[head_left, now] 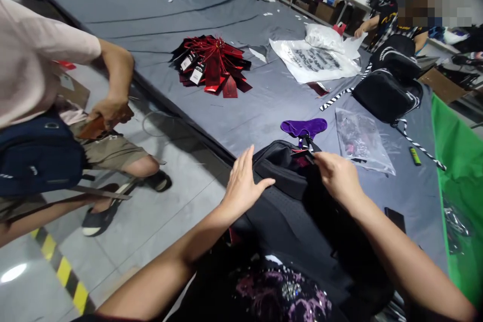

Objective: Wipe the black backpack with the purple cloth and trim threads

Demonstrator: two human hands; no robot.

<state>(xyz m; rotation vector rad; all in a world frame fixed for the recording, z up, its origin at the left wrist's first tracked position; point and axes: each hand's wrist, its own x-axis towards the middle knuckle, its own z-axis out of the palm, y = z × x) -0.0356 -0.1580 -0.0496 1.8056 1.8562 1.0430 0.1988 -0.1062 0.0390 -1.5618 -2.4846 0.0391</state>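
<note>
A black bag (281, 188) lies before me at the table's edge, its top opening facing up. My left hand (243, 178) is at the bag's left side, fingers stretched and thumb apart, with nothing held. At the right side of the opening, my right hand (337, 176) pinches a dark, red-edged tag (302, 153); my fingers partly hide it. Just beyond the bag lies a purple cloth piece (304, 127) with a black strap and buckle. Farther back, a fanned pile of red and black hang tags (217, 65) with red strings rests on the table.
The grey-covered table (143, 5) carries a white plastic bag (317, 58), a black bag (387, 90) with striped cords, a clear bag (362, 141) and a green lighter-like tube (415, 156). A person (113, 95) sits at left; another person's hand (366, 27) is at back right.
</note>
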